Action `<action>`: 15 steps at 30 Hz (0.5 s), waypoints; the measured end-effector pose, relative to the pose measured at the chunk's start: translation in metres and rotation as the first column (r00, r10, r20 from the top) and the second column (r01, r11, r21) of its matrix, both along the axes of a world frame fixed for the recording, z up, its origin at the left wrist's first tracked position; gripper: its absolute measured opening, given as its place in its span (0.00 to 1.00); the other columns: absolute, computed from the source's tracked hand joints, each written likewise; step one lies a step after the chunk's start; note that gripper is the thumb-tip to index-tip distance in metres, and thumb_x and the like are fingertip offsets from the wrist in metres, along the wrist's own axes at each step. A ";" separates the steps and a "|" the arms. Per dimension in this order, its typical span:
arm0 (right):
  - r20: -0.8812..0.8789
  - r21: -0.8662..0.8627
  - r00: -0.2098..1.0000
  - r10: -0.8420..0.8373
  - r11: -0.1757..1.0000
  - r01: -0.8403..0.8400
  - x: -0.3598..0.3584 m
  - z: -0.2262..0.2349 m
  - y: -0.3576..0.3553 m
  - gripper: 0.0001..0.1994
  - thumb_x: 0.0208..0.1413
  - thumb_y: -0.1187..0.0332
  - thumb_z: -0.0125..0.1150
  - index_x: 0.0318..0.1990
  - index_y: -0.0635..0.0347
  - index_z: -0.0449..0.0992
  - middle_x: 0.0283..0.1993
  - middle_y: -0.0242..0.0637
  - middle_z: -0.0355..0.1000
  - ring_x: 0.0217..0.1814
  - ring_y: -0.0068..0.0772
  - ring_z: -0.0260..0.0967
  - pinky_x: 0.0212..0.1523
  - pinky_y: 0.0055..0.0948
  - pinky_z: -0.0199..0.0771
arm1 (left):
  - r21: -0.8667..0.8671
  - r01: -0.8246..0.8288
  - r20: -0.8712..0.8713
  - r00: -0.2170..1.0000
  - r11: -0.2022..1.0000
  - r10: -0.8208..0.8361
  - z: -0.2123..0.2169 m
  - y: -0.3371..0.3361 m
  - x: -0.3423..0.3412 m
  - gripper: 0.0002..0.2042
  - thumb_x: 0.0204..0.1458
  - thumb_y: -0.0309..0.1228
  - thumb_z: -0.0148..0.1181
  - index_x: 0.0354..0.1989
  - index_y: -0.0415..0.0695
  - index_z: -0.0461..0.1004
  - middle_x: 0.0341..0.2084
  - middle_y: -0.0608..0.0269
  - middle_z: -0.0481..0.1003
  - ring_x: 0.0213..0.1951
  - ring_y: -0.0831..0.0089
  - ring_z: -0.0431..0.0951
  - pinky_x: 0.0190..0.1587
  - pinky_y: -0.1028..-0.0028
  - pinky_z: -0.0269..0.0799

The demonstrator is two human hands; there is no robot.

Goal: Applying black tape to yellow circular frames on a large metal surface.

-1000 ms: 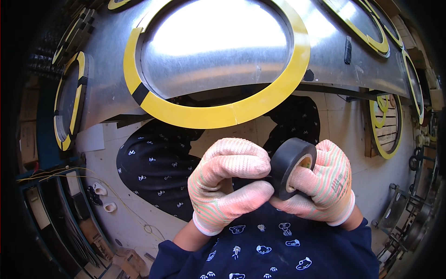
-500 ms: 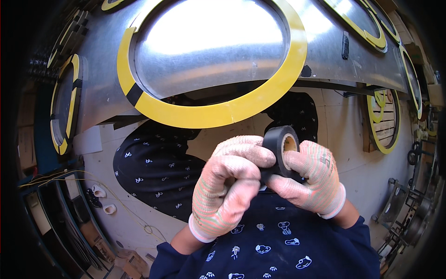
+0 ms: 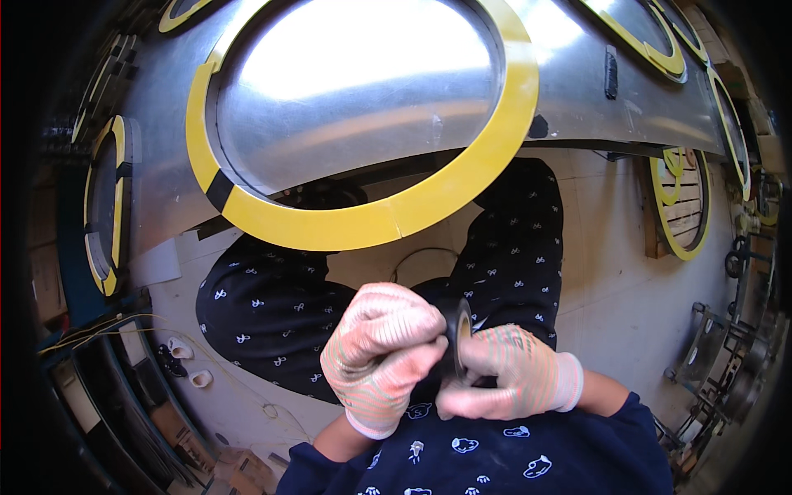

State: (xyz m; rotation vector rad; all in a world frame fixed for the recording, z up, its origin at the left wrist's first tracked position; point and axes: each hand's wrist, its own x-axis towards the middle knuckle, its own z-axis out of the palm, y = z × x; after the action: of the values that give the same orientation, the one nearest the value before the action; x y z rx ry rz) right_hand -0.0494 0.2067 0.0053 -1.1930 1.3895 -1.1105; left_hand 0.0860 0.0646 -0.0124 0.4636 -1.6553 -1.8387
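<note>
Both my hands wear pale gloves with orange and green stripes and are held close together above my lap. My right hand [image 3: 510, 375] grips a roll of black tape [image 3: 452, 345], its fingers at the tan core. The roll stands nearly edge-on and is slightly blurred. Closed in a pinch, my left hand [image 3: 381, 355] is right beside the roll; what its fingertips hold is hidden. In front of my hands, a large yellow ring [image 3: 318, 228] overhangs the near edge of a metal table [image 3: 577, 124]. A black band [image 3: 219, 191] crosses the ring at its left.
More yellow-edged rings lie around the table, including a ring [image 3: 110, 206] at the left and a ring [image 3: 730, 132] at the right. Another ring [image 3: 681, 247] leans beneath, near slatted wood. Shelving [image 3: 124, 396] stands at the lower left, with a cable and shoes [image 3: 180, 348] by it.
Both hands and the tape roll have come down, nearer to my body, and a little left. The roll has turned more edge-on. The yellow ring appears slightly lower and further left in view.
</note>
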 end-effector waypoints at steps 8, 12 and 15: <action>-0.180 -0.193 0.954 -0.239 0.960 0.204 -0.001 -0.002 -0.015 0.20 0.46 0.59 0.77 0.48 0.45 0.81 0.31 0.33 0.79 0.18 0.34 0.73 0.16 0.32 0.67 | -0.497 -0.129 -0.128 0.989 0.858 0.075 0.018 -0.041 -0.035 0.11 0.52 0.30 0.74 0.41 0.40 0.84 0.22 0.65 0.77 0.25 0.69 0.76 0.30 0.71 0.68; -0.120 0.094 0.936 -0.332 0.934 0.344 0.026 -0.011 -0.010 0.17 0.52 0.66 0.71 0.50 0.43 0.81 0.36 0.39 0.79 0.22 0.31 0.76 0.21 0.27 0.73 | -0.804 -0.182 -0.030 0.963 0.566 0.267 0.017 -0.060 -0.061 0.12 0.43 0.24 0.75 0.38 0.47 0.85 0.28 0.68 0.79 0.35 0.67 0.79 0.44 0.67 0.71; 0.082 0.315 0.922 -0.379 0.887 0.337 0.027 -0.016 -0.013 0.13 0.60 0.63 0.67 0.50 0.57 0.81 0.28 0.34 0.80 0.25 0.27 0.80 0.27 0.26 0.77 | -0.849 -0.039 0.150 0.939 0.527 0.311 0.016 -0.064 -0.068 0.13 0.43 0.19 0.73 0.39 0.43 0.84 0.32 0.65 0.80 0.41 0.65 0.78 0.51 0.68 0.70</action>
State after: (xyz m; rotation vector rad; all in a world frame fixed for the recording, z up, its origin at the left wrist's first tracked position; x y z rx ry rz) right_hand -0.0227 0.1941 -0.0110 -0.6422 1.6393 -1.1623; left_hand 0.0180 0.0003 0.0031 0.4395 -2.3450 -0.6426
